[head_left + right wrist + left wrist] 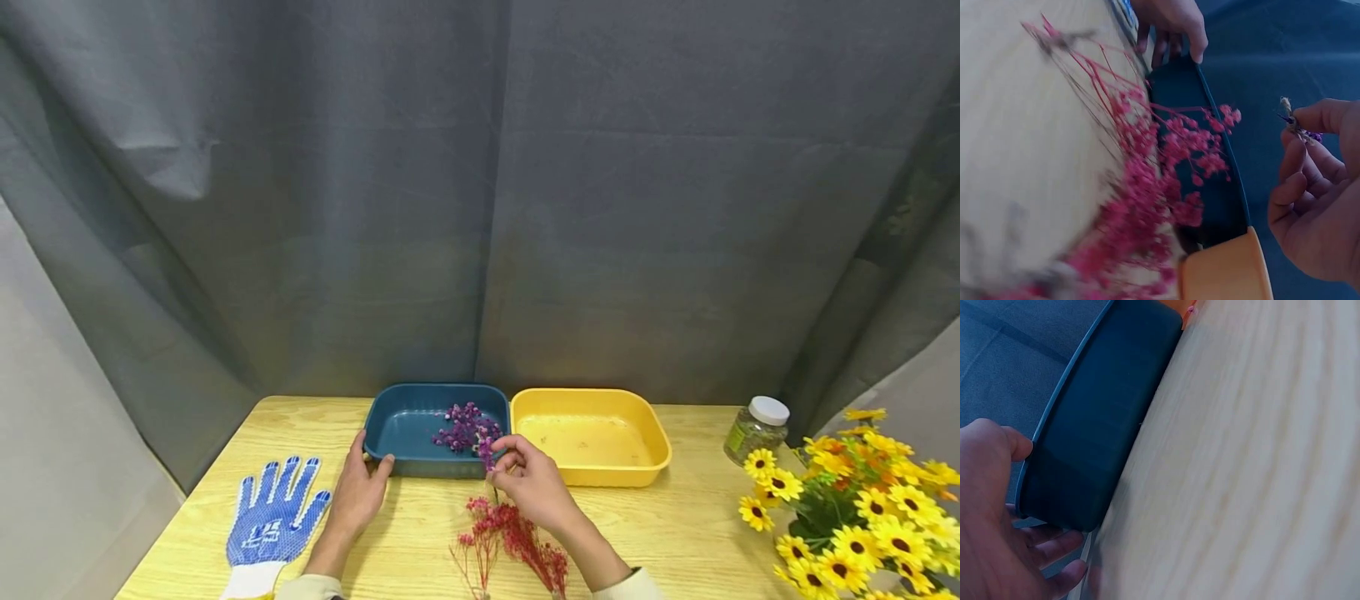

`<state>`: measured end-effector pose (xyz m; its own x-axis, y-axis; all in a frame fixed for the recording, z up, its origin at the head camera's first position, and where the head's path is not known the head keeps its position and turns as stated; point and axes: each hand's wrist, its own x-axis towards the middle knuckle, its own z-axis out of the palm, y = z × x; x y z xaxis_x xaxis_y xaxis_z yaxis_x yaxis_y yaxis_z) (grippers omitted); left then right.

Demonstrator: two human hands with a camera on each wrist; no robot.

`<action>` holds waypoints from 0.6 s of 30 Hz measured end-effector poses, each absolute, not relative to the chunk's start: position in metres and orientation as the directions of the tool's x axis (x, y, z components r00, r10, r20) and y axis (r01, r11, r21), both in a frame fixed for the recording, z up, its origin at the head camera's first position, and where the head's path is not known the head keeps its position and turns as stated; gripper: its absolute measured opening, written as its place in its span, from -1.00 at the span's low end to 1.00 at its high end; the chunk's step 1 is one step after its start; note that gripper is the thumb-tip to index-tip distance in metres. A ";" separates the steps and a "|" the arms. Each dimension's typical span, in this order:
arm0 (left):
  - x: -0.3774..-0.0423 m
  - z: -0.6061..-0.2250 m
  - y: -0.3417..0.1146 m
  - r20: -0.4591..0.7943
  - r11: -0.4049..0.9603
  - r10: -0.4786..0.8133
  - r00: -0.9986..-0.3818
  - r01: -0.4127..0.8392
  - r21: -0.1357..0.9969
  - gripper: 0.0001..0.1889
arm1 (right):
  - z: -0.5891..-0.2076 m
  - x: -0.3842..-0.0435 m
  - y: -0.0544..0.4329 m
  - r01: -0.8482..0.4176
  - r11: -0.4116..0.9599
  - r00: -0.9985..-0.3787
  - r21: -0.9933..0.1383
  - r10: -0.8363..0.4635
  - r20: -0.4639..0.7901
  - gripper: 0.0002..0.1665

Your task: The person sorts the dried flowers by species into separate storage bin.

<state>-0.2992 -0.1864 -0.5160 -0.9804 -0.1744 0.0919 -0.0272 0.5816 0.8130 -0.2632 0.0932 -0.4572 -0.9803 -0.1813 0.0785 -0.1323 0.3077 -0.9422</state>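
Right hand (534, 485) pinching purple dried-flower sprig (467, 428) by its stem, blooms over right side of dark blue tray (431, 468). Left hand (358, 496) holds tray's near-left corner. Pink dried flowers (519, 535) on table nearer the person.

In the right wrist view, cannot see most of the purple sprig (486, 450) behind the right hand (1325, 194). Cannot read the white-lidded jar (757, 433) at right, nor see the near stem ends of the red dried flowers (517, 533), cut off.

Dark grey curtain (637, 233) hanging in folds, pale wall (67, 400) at left, light wood-grain table (697, 533)
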 end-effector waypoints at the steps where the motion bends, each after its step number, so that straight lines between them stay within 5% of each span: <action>1: -0.299 -0.516 -0.187 0.094 0.584 -0.174 -0.980 -0.026 0.811 -0.21 | -0.456 -0.267 0.093 -0.159 0.344 -0.979 -0.925 -0.176 0.103 -0.65; 18: -0.301 -0.520 -0.187 0.095 0.594 -0.191 -0.977 -0.038 0.804 -0.21 | -0.452 -0.321 0.082 -0.230 0.559 -0.973 -0.796 -0.142 0.181 -0.70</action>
